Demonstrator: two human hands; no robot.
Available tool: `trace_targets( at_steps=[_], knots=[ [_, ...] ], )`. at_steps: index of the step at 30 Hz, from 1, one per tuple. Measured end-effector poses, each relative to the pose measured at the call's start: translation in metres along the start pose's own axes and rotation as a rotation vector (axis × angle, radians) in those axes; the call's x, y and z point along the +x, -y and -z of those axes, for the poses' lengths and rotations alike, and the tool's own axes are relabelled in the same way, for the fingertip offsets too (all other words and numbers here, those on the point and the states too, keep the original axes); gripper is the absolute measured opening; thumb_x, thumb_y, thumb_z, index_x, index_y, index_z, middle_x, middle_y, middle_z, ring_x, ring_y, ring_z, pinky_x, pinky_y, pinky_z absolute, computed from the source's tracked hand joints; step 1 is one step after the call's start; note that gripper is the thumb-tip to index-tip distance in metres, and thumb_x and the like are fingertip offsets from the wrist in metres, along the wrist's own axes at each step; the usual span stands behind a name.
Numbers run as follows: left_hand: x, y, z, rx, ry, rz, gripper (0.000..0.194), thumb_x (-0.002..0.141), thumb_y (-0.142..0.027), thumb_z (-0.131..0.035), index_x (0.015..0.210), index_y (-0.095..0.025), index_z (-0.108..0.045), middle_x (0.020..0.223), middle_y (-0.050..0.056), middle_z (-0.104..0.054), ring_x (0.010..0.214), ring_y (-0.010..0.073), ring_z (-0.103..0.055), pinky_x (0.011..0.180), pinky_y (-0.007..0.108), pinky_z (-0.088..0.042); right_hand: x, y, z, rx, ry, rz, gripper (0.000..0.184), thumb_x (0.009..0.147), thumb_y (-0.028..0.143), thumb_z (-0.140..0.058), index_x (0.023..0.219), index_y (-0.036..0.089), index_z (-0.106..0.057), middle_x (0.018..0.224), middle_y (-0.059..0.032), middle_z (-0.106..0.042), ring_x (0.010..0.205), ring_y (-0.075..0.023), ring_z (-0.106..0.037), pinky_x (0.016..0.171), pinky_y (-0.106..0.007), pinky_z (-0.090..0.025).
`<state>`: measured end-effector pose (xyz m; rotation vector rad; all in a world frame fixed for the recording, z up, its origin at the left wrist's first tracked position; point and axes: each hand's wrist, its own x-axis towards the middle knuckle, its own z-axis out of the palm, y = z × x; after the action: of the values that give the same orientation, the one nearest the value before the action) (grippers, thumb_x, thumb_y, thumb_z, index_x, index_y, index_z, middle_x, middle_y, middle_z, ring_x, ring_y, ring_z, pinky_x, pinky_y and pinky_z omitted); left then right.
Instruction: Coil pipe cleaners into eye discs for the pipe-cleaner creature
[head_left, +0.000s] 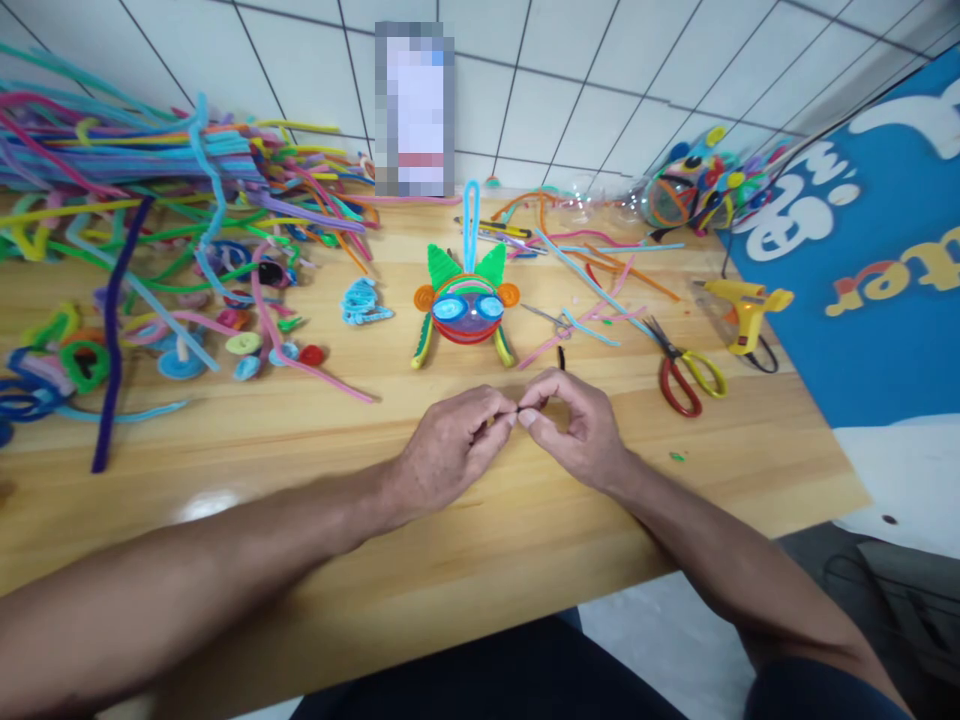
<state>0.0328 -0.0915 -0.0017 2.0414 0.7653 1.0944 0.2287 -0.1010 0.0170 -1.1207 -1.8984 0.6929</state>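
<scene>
Over the near middle of the table, my left hand (450, 445) and my right hand (581, 425) meet fingertip to fingertip. Both are pinched closed on a short black pipe cleaner (561, 357); one end sticks up behind my right fingers, and most of the rest is hidden. Just beyond my hands is a colourful pipe-cleaner figure (469, 333) with green ears, blue eyes, orange coils at the sides and a light blue loop on top. To its left sits a small bundle of light blue pipe cleaner (365, 301).
Red-and-yellow scissors (681, 370) and a yellow glue gun (744, 310) lie to the right. Loose pipe cleaners (592, 290) spread behind my right hand. A large heap of pipe cleaners (150, 165) and coiled pieces fills the left. A blurred phone (415, 110) leans against the tiled wall.
</scene>
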Motion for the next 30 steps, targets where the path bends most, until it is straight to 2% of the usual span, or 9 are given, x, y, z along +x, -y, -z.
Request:
trace_targets(
  at_steps=[30],
  knots=[
    [-0.0004,0.0003,-0.0002,-0.004,-0.003,-0.008,0.014,0.098,-0.011,-0.053,0.087,-0.017,-0.061,0.073,-0.001,-0.062,0.062,0.0097,-0.053,0.06,0.022,-0.043,-0.0009,-0.0011,-0.0008,0.009,-0.005,-0.015,0.009,0.086,0.014,-0.063,0.084,0.023,-0.063,0.074,0.0021,-0.065,0.067,-0.0128,-0.06,0.065,-0.027,-0.05]
  ],
)
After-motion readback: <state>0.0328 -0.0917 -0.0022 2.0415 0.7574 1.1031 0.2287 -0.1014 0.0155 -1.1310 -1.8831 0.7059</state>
